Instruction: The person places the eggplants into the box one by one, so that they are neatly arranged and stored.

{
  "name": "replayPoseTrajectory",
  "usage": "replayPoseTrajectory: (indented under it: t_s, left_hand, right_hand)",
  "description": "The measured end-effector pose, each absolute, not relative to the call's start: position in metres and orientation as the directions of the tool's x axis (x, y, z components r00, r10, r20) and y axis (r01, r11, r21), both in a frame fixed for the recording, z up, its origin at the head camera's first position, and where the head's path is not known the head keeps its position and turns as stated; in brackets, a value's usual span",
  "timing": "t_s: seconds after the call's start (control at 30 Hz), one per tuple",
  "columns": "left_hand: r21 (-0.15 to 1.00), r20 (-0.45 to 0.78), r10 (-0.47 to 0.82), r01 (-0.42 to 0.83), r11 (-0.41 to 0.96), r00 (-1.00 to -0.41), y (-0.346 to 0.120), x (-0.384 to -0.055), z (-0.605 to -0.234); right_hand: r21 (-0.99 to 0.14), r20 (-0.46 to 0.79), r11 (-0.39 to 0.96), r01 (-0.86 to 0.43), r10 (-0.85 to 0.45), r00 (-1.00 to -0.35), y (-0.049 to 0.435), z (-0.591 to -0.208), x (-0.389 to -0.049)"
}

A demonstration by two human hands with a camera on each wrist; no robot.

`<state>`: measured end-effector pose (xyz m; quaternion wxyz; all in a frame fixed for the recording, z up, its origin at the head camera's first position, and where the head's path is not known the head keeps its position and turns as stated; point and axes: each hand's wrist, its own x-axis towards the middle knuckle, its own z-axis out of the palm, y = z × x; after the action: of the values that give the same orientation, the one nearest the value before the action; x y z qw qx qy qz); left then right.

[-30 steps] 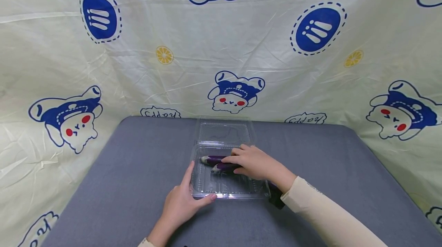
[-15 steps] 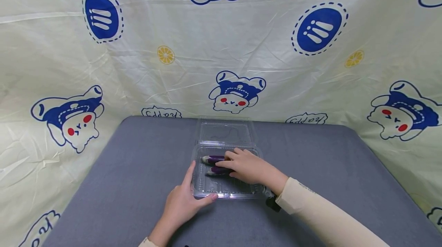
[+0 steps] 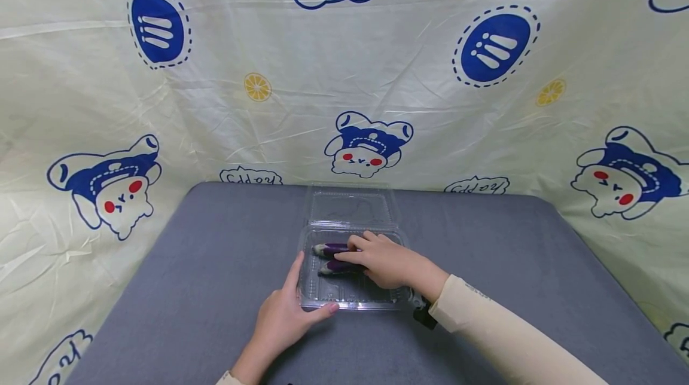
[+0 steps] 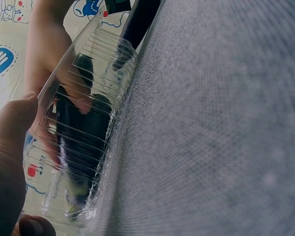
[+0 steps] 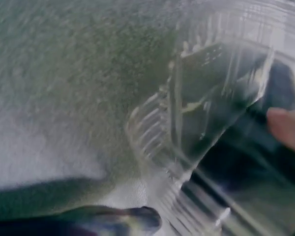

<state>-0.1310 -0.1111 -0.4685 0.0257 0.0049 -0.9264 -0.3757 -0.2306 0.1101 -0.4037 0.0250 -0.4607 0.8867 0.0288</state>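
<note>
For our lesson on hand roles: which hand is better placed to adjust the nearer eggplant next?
Probably the right hand: it reaches into the box onto the nearer eggplant; the left hand touches the box's near-left corner.

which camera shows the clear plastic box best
The head view: it takes in the clear plastic box with its open lid, though the right hand covers part. The left wrist view shows a ribbed wall close up; the right wrist view, only a blurred part.
</note>
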Motion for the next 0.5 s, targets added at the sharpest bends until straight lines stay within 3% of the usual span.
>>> replayPoseTrajectory:
  t_s: [0.5]
  left_hand:
    - [0.698,0.028,-0.033,-0.004,0.716,-0.999,-0.110,-0.131,-0.468]
  right_hand:
    - [0.017,-0.048,0.554,-0.832,-0.831,-0.554,0.108,-0.416,-0.232]
